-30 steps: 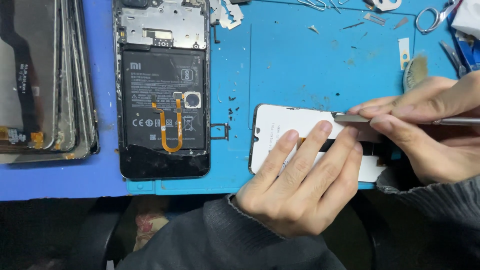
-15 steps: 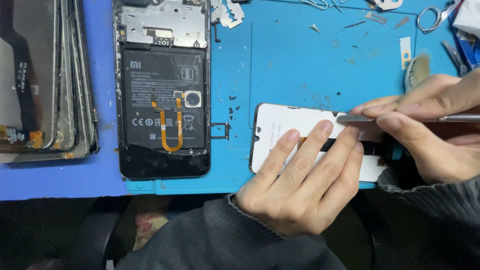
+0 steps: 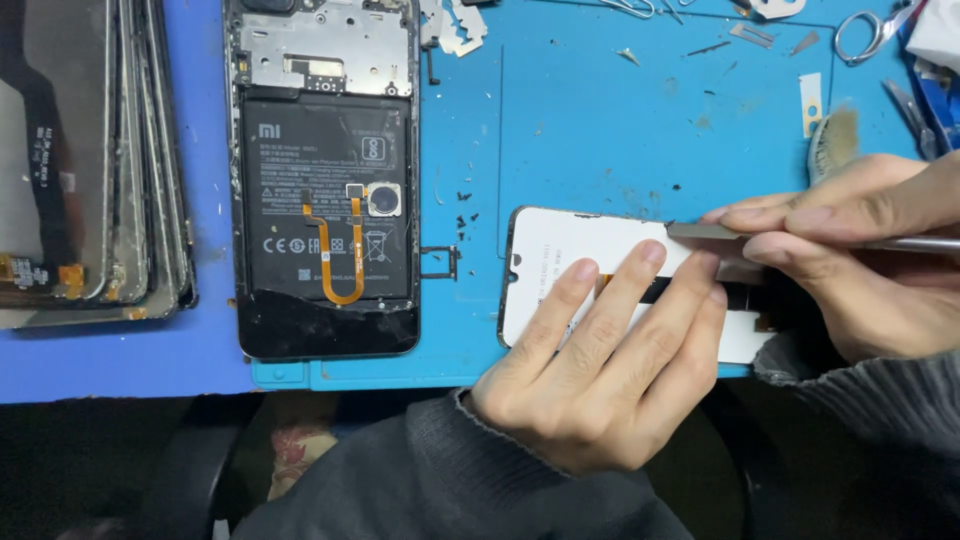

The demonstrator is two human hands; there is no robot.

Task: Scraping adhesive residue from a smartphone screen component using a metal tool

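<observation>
The left hand [image 3: 600, 370] lay flat, fingers spread, pressing down a white rectangular phone screen panel [image 3: 560, 265]. At its two o'clock, the right hand [image 3: 850, 260] pinched a thin flat metal blade [image 3: 705, 231] against the panel's upper edge. An opened black phone with exposed battery [image 3: 325, 200] lay at nine o'clock.

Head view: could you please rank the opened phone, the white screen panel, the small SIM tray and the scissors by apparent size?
1. Opened phone
2. White screen panel, partly covered by both hands, so its full extent is unsure
3. Scissors, cut off by the frame edge
4. SIM tray
</observation>
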